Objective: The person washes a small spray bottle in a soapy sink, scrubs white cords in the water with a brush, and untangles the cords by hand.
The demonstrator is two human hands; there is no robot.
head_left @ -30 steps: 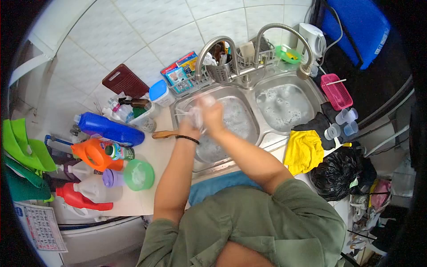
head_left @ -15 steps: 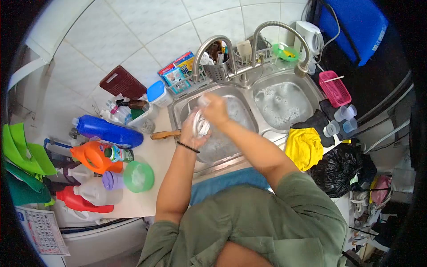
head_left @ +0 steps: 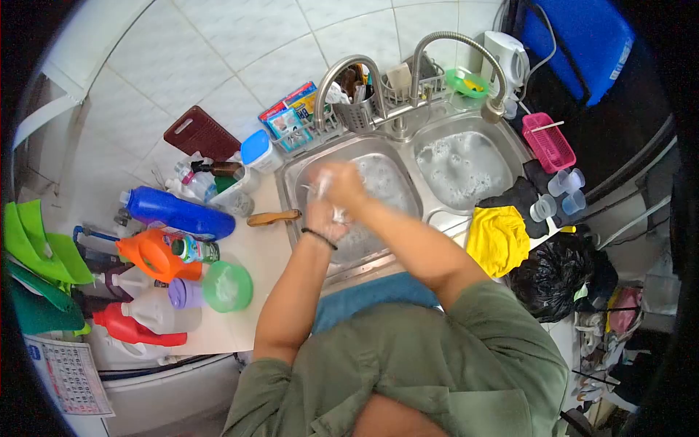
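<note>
Over the left basin of the steel sink (head_left: 295, 240), both of my hands are closed together on a bunched white cloth (head_left: 340, 215). My left hand (head_left: 324, 221), with a dark beaded bracelet on its wrist, grips it from below. My right hand (head_left: 344, 186) is wrapped round its upper part and smeared by motion. Most of the cloth is hidden between the fingers. Soapy water (head_left: 386, 175) shows in the basin around the hands. A wooden-handled brush or tool (head_left: 274, 218) lies at the sink's left rim, near my left wrist.
Two curved faucets (head_left: 354, 65) rise behind the basins; the right basin holds foamy water (head_left: 466, 167). Bottles such as a blue one (head_left: 178, 215) and a green bowl (head_left: 227, 287) crowd the left counter. A yellow cloth (head_left: 498, 240), plastic cups (head_left: 543, 209) and pink basket (head_left: 547, 143) are at right.
Both hands have shifted slightly; the right hand has come down and left over the left hand. More of the white cloth is covered now than before.
</note>
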